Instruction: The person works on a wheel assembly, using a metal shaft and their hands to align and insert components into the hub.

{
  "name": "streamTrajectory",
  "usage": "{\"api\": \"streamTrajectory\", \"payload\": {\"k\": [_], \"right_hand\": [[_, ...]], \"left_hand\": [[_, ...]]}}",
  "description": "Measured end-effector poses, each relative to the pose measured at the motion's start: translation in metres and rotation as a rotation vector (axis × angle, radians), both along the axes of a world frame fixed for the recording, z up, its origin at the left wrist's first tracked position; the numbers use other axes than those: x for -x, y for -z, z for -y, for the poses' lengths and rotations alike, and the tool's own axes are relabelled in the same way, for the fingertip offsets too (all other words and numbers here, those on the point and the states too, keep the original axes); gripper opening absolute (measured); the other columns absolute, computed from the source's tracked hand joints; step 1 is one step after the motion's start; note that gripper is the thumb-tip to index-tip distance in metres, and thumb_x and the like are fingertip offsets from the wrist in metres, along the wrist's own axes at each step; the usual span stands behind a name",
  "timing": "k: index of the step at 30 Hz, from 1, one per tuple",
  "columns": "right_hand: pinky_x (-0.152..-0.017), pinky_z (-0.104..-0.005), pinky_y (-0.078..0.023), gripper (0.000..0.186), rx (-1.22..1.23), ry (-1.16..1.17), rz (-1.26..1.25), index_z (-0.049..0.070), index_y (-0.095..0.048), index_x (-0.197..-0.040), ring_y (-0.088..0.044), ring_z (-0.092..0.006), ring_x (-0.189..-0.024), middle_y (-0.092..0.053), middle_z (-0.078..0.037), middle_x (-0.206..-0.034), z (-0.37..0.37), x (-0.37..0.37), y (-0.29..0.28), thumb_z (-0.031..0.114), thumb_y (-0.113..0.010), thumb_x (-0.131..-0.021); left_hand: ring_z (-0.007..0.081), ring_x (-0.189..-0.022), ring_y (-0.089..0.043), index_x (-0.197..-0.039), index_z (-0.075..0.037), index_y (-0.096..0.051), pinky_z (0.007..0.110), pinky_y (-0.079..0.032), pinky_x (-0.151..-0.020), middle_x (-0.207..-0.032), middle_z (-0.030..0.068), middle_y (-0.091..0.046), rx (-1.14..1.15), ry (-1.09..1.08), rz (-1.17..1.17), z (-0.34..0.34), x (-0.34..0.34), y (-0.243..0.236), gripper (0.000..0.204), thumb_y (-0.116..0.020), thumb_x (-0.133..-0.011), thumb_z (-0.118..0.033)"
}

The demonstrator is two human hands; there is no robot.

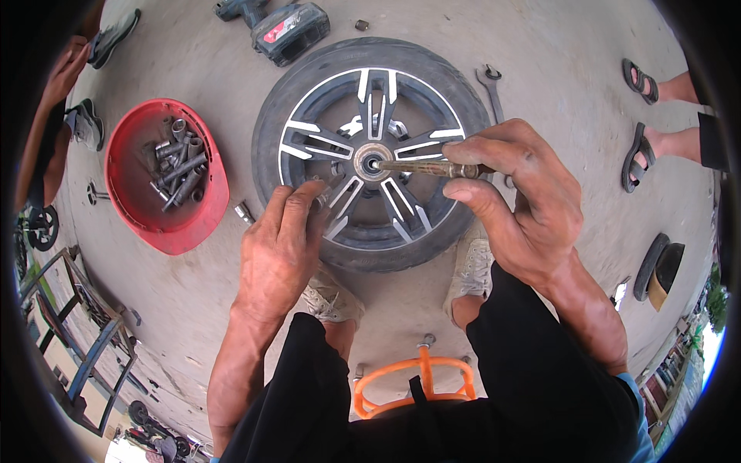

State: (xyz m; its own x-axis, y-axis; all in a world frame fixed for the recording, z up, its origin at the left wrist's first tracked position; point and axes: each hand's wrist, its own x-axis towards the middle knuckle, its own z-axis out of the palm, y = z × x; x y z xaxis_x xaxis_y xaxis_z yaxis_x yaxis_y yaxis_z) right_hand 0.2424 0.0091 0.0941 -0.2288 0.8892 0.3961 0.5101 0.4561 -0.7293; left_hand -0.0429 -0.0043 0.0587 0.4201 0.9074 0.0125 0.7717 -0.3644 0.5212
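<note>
On concrete floor (pixel 563 69), pinching rod (pixel 421 167) in right hand (pixel 532 201), aimed left over wheel hub (pixel 362 161), with left hand (pixel 279 243) half-curled, hold unclear.

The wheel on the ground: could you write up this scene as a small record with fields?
Main thing: wheel, lying flat
Right hand: the hand holds a metal rod pointing toward the hub
Left hand: the hand is by the spokes; whether it holds anything is unclear
Left of wheel: upturned red helmet with metal sockets
Far side: power tool
Right of wheel: wrench
Bystander: sandals at right
</note>
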Motion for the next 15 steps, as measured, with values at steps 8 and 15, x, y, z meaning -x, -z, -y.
{"api": "streamTrajectory", "payload": {"k": [8,15], "right_hand": [[-0.071,-0.0353,-0.057,0.034,0.015,-0.019,0.041,-0.001,-0.074,-0.114,-0.072,-0.0275,-0.086,-0.075,-0.016,-0.100,-0.004,0.010,-0.001,0.008,-0.087,-0.085],[-0.057,-0.0303,-0.055,0.043,-0.060,-0.120,0.176,0.003,-0.074,-0.112,-0.070,-0.0199,-0.073,-0.072,-0.011,-0.092,-0.008,0.031,-0.012,0.016,-0.093,-0.076]], "left_hand": [[0.0336,-0.084,-0.072,-0.129,-0.005,-0.064,0.044,-0.060,-0.070,-0.106,0.0142,-0.066,0.045,-0.110,0.016,0.000,0.025,-0.005,0.039,-0.075,-0.092,0.002],[0.0260,-0.098,-0.072,-0.132,-0.003,-0.066,0.038,-0.058,-0.083,-0.115,0.0138,-0.071,-0.058,-0.327,-0.075,-0.014,0.055,-0.014,0.032,-0.071,-0.101,-0.003]]}}
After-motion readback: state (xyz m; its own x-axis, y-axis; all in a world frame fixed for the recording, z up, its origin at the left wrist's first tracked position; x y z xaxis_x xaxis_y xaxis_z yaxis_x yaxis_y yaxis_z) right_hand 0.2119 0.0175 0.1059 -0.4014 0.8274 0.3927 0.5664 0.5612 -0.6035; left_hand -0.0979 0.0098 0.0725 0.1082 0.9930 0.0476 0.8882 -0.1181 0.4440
